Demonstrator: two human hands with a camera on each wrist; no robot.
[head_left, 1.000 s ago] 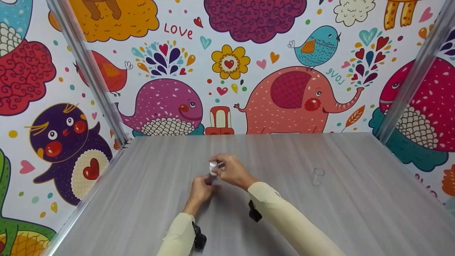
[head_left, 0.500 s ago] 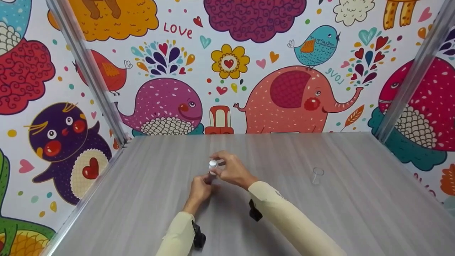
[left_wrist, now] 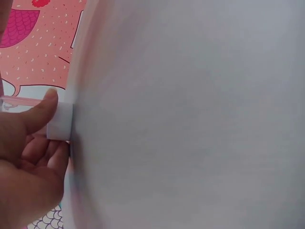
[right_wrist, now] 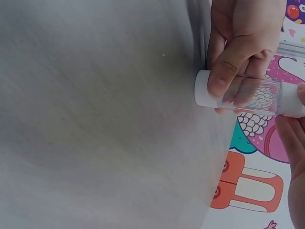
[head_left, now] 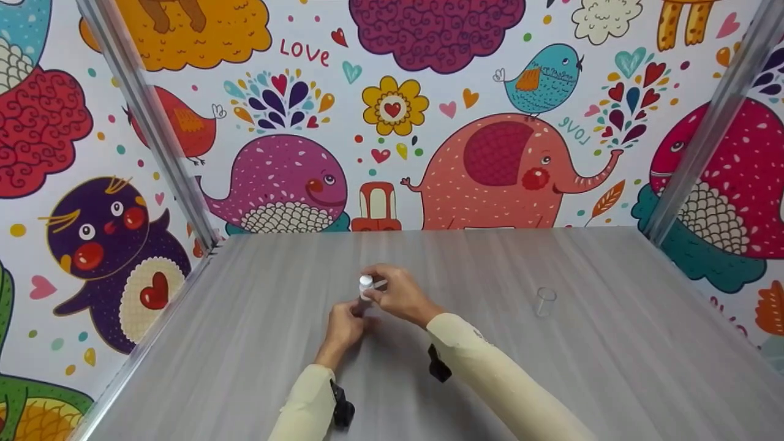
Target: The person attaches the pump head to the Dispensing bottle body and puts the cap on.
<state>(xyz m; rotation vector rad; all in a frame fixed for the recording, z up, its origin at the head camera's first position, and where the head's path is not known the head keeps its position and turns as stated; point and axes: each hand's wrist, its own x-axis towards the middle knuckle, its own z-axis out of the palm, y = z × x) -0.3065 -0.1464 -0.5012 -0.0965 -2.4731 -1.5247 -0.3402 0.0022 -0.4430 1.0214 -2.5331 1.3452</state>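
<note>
Both hands hold a small clear bottle (right_wrist: 262,98), which stands upright on the table. My left hand (head_left: 344,327) grips it low down, with the thumb over its white base (left_wrist: 61,123) in the left wrist view. Above it, my right hand (head_left: 402,298) pinches the bottle's white top (head_left: 365,282) between thumb and fingers. The right wrist view shows the see-through body between the two white ends, with left-hand fingers behind it. Part of the top is hidden by the right fingers (right_wrist: 293,143).
A small clear open-topped cup or cover (head_left: 546,302) stands on the grey table (head_left: 612,367), off to the right. Metal posts (head_left: 153,128) rise at the back corners, before a wall (head_left: 450,55) printed with cartoon animals.
My right hand rises slightly and comes back down at the bottle's top, its fingers shifting a little. My left hand keeps its grip low on the bottle. The clear cup stays put.
</note>
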